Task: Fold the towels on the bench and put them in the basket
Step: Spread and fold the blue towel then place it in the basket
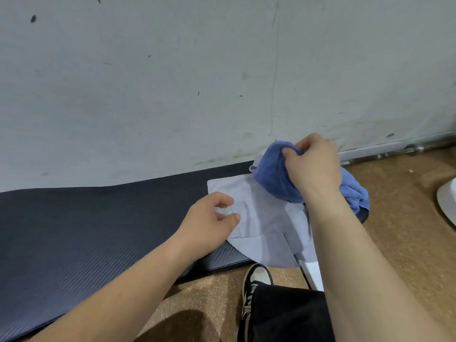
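Shoe and leg: a black-and-white shoe (256,280) and a black trouser leg (288,314) are on the brown floor (407,218), nearer than both grips and below the right forearm.
Left hand: the left hand (209,223) rests on the pale towel; its grip is clamped, with thumb and forefinger pinching a small ridge of the cloth.
Pale towel: the pale towel (266,218) lies spread on the worktop, running from the left grip rightward to beneath the right grip; its near edge hangs off the worktop.
Right hand: the right hand (315,166) is beyond and to the right of the left grip; its grip is clamped, fingers curled round the bunched top of the blue towel.
Blue towel: the blue towel (271,174) is raised in the right grip over the pale towel's far part; the rest spills right of that grip onto the worktop's end.
Worktop: the dark ribbed worktop (98,218) stretches left of the left grip.
Wall: the scuffed grey wall (172,82) stands just beyond the right grip; a metal rail (394,149) runs along its foot, to the right.
White object: a white object (447,193) is well right of the right grip, cut off by the frame; I cannot tell what it is.
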`<state>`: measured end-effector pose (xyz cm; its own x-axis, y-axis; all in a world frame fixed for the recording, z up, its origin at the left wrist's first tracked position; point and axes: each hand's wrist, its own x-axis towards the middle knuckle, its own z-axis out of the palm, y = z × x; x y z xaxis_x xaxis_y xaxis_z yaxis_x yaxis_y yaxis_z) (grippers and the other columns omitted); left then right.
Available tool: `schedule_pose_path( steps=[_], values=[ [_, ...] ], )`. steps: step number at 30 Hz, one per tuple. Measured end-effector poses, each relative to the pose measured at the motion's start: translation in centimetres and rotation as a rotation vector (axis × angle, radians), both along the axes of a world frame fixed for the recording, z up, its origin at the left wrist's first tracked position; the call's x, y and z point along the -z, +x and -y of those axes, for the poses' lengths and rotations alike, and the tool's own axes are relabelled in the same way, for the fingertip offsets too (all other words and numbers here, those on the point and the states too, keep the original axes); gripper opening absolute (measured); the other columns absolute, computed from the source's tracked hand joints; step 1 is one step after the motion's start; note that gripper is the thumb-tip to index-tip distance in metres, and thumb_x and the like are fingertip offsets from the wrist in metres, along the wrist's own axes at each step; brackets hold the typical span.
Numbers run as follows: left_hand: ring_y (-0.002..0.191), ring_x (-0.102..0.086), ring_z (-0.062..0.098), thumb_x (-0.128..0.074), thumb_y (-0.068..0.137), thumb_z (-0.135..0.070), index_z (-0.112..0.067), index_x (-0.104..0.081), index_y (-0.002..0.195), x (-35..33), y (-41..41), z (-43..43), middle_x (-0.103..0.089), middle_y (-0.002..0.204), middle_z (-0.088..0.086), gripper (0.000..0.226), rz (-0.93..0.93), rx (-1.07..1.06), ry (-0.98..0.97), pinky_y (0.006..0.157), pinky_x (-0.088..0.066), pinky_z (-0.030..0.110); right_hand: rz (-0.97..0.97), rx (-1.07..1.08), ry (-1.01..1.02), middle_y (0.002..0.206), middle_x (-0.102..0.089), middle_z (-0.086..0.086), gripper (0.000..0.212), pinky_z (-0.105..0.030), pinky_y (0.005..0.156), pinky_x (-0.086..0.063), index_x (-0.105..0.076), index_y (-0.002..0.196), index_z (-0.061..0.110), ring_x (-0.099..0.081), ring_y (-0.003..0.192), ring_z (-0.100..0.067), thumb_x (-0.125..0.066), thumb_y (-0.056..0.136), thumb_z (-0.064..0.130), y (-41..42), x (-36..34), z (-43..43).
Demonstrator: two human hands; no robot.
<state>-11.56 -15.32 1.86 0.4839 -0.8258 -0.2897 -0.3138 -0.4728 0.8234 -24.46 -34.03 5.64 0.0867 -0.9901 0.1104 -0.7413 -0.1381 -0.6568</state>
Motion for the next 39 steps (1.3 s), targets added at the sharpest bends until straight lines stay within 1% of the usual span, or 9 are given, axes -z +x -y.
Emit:
schedule_pose_path(
  steps=[4, 7, 10, 14, 20, 26, 30, 34, 39],
  values=[
    [0.1, -0.071, 0.004, -0.087, 0.08, -0.034, -0.047, -0.047, 0.136, -2.9, -0.6, 2.6, -0.055, 0.131, -0.019, 0.071, -0.101, 0.056, -0.174, 0.081, -0.053, 0.014, 0.427, -0.115, -0.195, 0.101, -0.061, -0.005, 0.013, -0.036, 0.07, -0.05, -0.052, 0.09, 0.02, -0.06, 0.08, -0.019, -0.063, 0.093, 0.028, 1.7, -3.8, -3.9],
    [0.097, -0.074, 0.015, -0.08, 0.082, -0.014, -0.027, -0.057, 0.132, -5.0, -1.1, 5.6, -0.07, 0.115, 0.0, 0.056, -0.361, 0.047, -0.394, 0.076, -0.06, 0.027, 0.539, -0.292, -0.151, 0.086, -0.066, -0.004, 0.012, -0.03, 0.065, -0.049, -0.056, 0.087, 0.02, -0.065, 0.075, -0.02, -0.066, 0.091, 0.024, 3.4, -5.4, -6.7],
    [0.095, -0.075, 0.025, -0.065, 0.085, -0.024, -0.007, -0.068, 0.119, -6.8, -0.8, 7.6, -0.076, 0.106, 0.012, 0.038, -0.652, -0.128, -0.444, 0.073, -0.06, 0.035, 0.669, -0.459, -0.02, 0.085, -0.072, 0.002, 0.009, -0.023, 0.07, -0.053, -0.066, 0.093, 0.016, -0.07, 0.08, -0.012, -0.073, 0.089, 0.013, 3.8, -6.3, -7.6],
    [0.112, -0.072, 0.039, -0.049, 0.108, -0.035, -0.002, -0.058, 0.136, -8.3, 1.5, 7.9, -0.071, 0.124, 0.024, 0.044, -0.85, -0.259, -0.552, 0.087, -0.062, 0.052, 0.692, -0.251, -0.254, 0.093, -0.064, 0.004, 0.003, -0.028, 0.081, -0.052, -0.062, 0.088, 0.024, -0.063, 0.088, -0.01, -0.065, 0.089, 0.025, 2.9, -6.0, -6.9],
    [0.107, -0.076, 0.025, -0.055, 0.106, -0.037, -0.011, -0.063, 0.131, -12.9, 6.2, 4.0, -0.077, 0.118, 0.01, 0.037, -0.49, -0.429, -0.693, 0.093, -0.061, 0.051, 0.567, -0.327, 0.208, 0.088, -0.069, -0.003, 0.008, -0.025, 0.068, -0.048, -0.063, 0.1, 0.015, -0.061, 0.07, -0.007, -0.063, 0.092, 0.015, 4.1, -4.3, -7.2],
    [0.098, -0.078, 0.025, -0.07, 0.097, -0.027, -0.01, -0.07, 0.117, -14.5, 9.1, -3.9, -0.08, 0.105, 0.011, 0.027, -0.32, -0.425, -0.548, 0.09, -0.062, 0.051, 0.635, -0.648, 0.399, 0.138, -0.057, 0.016, 0.065, -0.032, 0.097, -0.054, -0.052, 0.14, 0.04, -0.059, 0.124, -0.002, -0.078, 0.081, 0.034, 8.0, -5.1, -12.6],
    [0.108, -0.075, 0.029, -0.057, 0.097, -0.01, -0.011, -0.062, 0.129, -13.8, 11.0, -9.2, -0.077, 0.115, 0.014, 0.032, -0.452, -0.252, -0.441, 0.093, -0.06, 0.048, 0.649, -0.83, 0.552, 0.111, -0.077, -0.001, 0.034, -0.049, 0.094, -0.058, -0.073, 0.116, 0.021, -0.072, 0.104, -0.017, -0.062, 0.088, 0.006, 10.8, -4.8, -15.7],
    [0.114, -0.07, 0.04, -0.039, 0.088, 0.006, -0.005, -0.058, 0.132, -11.6, 12.7, -13.4, -0.072, 0.121, 0.025, 0.049, -0.555, -0.218, -0.414, 0.098, -0.056, 0.059, 0.646, -0.825, 0.625, 0.081, -0.073, 0.005, 0.011, -0.023, 0.067, -0.048, -0.074, 0.095, 0.021, -0.065, 0.073, -0.006, -0.065, 0.091, 0.016, 13.3, -4.1, -17.6],
    [0.095, -0.078, 0.024, -0.068, 0.094, -0.003, -0.013, -0.075, 0.107, -8.1, 13.8, -15.5, -0.08, 0.096, 0.011, 0.017, -0.249, -0.323, -0.385, 0.08, -0.064, 0.046, 0.617, -0.838, 0.571, 0.077, -0.073, -0.004, 0.008, -0.03, 0.067, -0.049, -0.068, 0.095, 0.012, -0.067, 0.072, -0.014, -0.071, 0.097, 0.019, 15.8, -2.0, -19.0]
  ],
)
